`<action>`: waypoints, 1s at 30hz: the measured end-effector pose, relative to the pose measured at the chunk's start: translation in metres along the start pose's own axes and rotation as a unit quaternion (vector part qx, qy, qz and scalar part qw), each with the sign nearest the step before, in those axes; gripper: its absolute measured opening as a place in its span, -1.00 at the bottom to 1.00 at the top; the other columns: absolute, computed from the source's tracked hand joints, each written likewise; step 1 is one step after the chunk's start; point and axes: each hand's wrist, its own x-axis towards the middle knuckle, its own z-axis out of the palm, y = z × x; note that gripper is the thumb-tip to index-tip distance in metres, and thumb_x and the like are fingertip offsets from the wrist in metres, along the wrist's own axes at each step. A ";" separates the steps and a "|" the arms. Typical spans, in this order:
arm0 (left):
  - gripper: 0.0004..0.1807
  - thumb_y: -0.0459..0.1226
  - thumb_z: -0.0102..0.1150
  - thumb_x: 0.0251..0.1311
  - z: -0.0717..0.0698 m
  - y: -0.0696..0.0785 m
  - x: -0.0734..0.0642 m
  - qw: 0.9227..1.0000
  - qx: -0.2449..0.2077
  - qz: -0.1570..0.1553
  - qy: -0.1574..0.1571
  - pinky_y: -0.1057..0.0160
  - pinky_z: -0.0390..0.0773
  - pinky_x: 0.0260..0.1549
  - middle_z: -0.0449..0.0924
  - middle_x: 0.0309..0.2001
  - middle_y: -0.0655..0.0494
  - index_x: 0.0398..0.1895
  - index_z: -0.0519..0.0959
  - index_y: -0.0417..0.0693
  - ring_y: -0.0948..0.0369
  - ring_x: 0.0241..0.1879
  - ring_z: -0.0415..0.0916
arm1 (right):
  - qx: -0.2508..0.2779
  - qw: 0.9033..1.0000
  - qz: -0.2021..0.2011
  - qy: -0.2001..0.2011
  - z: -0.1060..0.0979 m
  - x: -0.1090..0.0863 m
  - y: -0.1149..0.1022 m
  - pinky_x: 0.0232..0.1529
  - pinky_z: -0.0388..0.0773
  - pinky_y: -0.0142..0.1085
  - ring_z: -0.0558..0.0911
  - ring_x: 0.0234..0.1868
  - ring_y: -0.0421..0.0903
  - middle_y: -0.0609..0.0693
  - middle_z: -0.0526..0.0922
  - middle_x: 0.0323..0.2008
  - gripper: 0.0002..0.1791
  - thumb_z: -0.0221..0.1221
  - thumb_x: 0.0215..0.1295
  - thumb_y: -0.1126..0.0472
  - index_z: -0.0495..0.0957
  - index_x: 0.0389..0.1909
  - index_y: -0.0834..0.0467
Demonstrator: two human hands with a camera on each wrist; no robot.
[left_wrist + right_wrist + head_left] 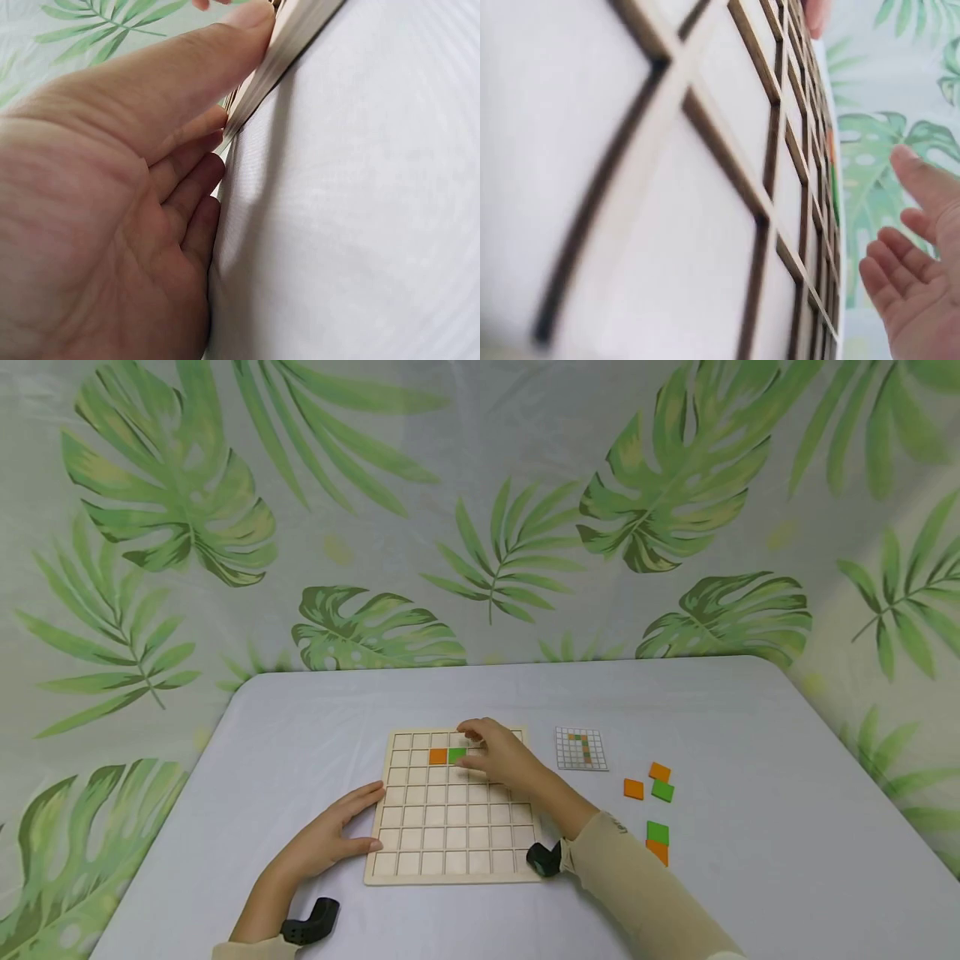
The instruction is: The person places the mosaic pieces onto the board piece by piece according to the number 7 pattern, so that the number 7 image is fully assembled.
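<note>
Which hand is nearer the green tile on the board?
Right. The right hand is just beside the green tile; the left hand touches the left edge of the grid board.

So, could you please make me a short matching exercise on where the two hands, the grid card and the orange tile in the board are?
1. left hand
2. right hand
3. grid card
4. inset orange tile

A. immediately left of the inset green tile
B. touching the left edge of the board
C. on the table, right of the board
D. raised over the far part of the board

Pairs: 1-B, 2-D, 3-C, 4-A
</note>
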 end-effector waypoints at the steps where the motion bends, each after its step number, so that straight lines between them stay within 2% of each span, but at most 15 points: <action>1: -0.15 -0.06 0.30 -0.08 0.000 0.000 0.000 1.000 0.000 0.000 0.001 -0.11 -0.03 0.18 0.02 0.35 0.02 0.30 0.20 -0.13 -0.03 0.32 -0.13 | 0.012 1.000 -0.004 0.003 -0.004 -0.003 -0.001 0.00 0.39 -0.26 0.42 0.01 -0.03 0.11 0.43 -0.02 -0.39 0.26 0.09 0.11 0.34 0.16 0.22; 6: -0.15 -0.05 0.29 -0.07 0.000 0.001 -0.001 1.000 0.001 0.005 0.000 -0.12 -0.02 0.17 0.02 0.35 0.01 0.31 0.20 -0.13 -0.03 0.32 -0.13 | 0.033 0.999 -0.016 0.026 -0.027 -0.021 -0.003 0.03 0.36 -0.13 0.39 0.05 0.05 0.10 0.40 0.06 -0.36 0.24 0.09 0.04 0.30 0.20 0.14; 12: -0.16 -0.06 0.29 -0.07 0.000 0.000 0.000 1.000 0.005 0.005 0.001 -0.13 -0.02 0.17 0.02 0.35 0.03 0.31 0.20 -0.12 -0.03 0.32 -0.13 | 0.008 0.997 -0.020 0.072 -0.056 -0.055 0.010 0.05 0.34 -0.06 0.40 0.06 0.03 0.02 0.40 0.09 -0.34 0.27 0.05 0.01 0.32 0.19 0.09; 15: -0.16 -0.06 0.29 -0.07 0.000 0.000 0.000 1.000 0.004 0.004 0.000 -0.13 -0.02 0.17 0.02 0.35 0.02 0.31 0.20 -0.12 -0.04 0.32 -0.12 | -0.012 0.996 0.003 0.088 -0.067 -0.076 0.023 0.04 0.36 -0.08 0.40 0.06 0.01 -0.02 0.40 0.09 -0.33 0.28 0.02 -0.01 0.32 0.18 0.08; 22: -0.15 -0.07 0.30 -0.07 0.000 0.001 0.000 1.000 0.004 -0.001 -0.001 -0.13 -0.02 0.17 0.02 0.35 0.01 0.31 0.20 -0.13 -0.04 0.32 -0.13 | -0.041 0.992 0.036 0.111 -0.087 -0.121 0.049 0.00 0.37 0.00 0.39 0.05 0.12 0.12 0.40 0.09 -0.32 0.31 -0.01 0.09 0.32 0.17 0.16; 27: -0.15 -0.06 0.30 -0.07 0.000 0.002 0.000 1.000 0.003 -0.001 -0.002 -0.13 -0.02 0.17 0.02 0.35 0.01 0.31 0.20 -0.13 -0.04 0.32 -0.13 | -0.065 0.989 0.075 0.112 -0.096 -0.148 0.065 -0.06 0.40 0.05 0.42 0.02 0.18 0.15 0.40 0.09 -0.31 0.27 0.00 -0.03 0.33 0.15 0.18; 30: -0.15 -0.06 0.30 -0.08 -0.001 0.002 -0.001 1.000 0.004 0.002 -0.001 -0.12 -0.02 0.18 0.03 0.35 0.01 0.31 0.20 -0.13 -0.04 0.32 -0.12 | -0.083 0.986 0.089 0.115 -0.100 -0.158 0.074 -0.08 0.42 0.03 0.46 -0.04 0.18 0.17 0.42 0.05 -0.34 0.27 0.01 -0.03 0.37 0.11 0.20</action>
